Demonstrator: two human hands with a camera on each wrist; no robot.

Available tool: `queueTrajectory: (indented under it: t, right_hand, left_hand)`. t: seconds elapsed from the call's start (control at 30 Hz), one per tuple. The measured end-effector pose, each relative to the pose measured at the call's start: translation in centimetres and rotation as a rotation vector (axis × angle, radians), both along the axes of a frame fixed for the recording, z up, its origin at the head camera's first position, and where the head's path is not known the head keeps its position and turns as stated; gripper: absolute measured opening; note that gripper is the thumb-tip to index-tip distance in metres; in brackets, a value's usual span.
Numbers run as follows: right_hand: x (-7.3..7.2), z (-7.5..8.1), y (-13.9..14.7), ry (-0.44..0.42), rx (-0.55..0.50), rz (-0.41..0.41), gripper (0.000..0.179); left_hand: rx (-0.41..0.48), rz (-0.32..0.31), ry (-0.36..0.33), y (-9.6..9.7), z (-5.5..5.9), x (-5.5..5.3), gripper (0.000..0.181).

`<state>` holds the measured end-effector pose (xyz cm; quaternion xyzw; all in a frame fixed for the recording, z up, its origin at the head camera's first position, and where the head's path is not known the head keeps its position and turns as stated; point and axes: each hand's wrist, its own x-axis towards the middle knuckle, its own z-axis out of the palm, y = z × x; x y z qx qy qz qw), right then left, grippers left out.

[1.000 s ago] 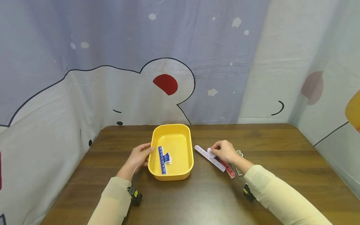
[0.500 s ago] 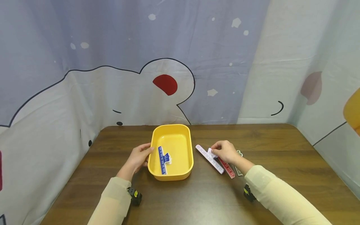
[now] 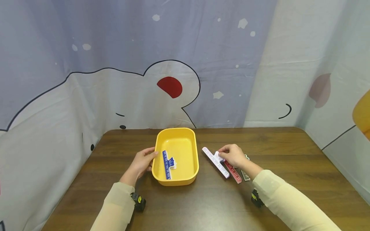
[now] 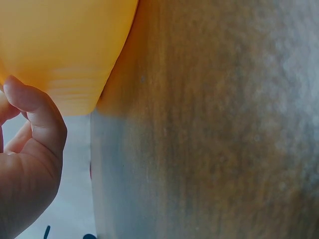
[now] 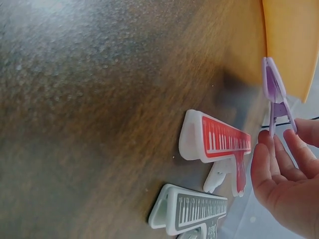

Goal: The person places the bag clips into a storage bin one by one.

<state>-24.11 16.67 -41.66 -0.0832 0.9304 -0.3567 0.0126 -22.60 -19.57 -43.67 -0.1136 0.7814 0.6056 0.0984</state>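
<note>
My left hand [image 3: 142, 162] holds the left side of a yellow plastic tray [image 3: 185, 154], thumb at the rim. Inside the tray, toward its left wall, lies a blue clip [image 3: 167, 165] with a piano-key print. Right of the tray, my right hand [image 3: 232, 154] pinches the handle of a pale purple clip [image 3: 215, 163] between thumb and fingers. In the right wrist view that purple clip [image 5: 273, 87] appears end-on, raised over the table. A red clip [image 5: 224, 139] and a dark grey clip [image 5: 197, 209] lie on the wood nearby, partly under my right forearm in the head view.
The brown wooden table [image 3: 208, 208] extends around the tray. Behind it hangs a patterned curtain [image 3: 225, 64], which also runs along both sides. A small black camera [image 3: 138, 202] sits at my left wrist, another camera [image 3: 256, 198] at my right.
The purple clip has shifted slightly up and right in the head view, coming off the red clip, which now shows more. My left hand and the tray have stayed put.
</note>
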Motion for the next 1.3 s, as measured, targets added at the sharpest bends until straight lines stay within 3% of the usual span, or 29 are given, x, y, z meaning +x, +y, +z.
queueTrajectory:
  t: [0.47,0.8,1.3]
  right_hand:
    - [-0.06,0.22,0.12,-0.036,-0.058,-0.013,0.022]
    - [-0.33,0.25,0.33,-0.116,-0.194,-0.035,0.025]
    - [-0.64,0.3,0.23,-0.206,-0.31,-0.07,0.028]
  left_hand:
    - [-0.005,0.004,-0.003,0.0,-0.06,-0.08,0.048]
    - [0.008,0.002,-0.008,-0.03,-0.05,-0.13,0.048]
    - [0.02,0.003,-0.012,-0.06,-0.15,-0.16,0.049]
